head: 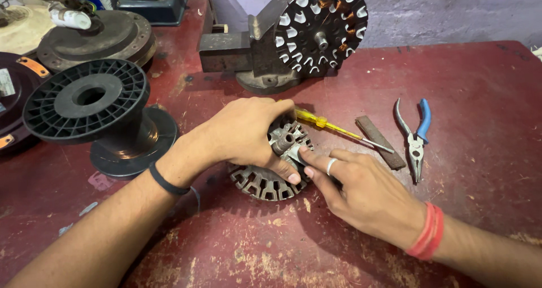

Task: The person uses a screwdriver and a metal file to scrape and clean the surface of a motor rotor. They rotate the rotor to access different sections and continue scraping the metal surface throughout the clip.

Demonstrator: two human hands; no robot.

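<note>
A person's left hand [248,131] cups a slotted metal motor core [270,169] lying flat on a worn red table [485,96], thumb pressed near its rim, while the right hand [361,189], wearing a ring, touches the core's hub with its fingertips. Just beyond the hands lie a yellow-handled screwdriver [333,127], a flat rusty file [380,142] and blue-handled pliers [415,136]. A second core with copper windings [320,27] stands upright at a bench vise [248,53]. An empty black spool [96,110] sits to the left.
</note>
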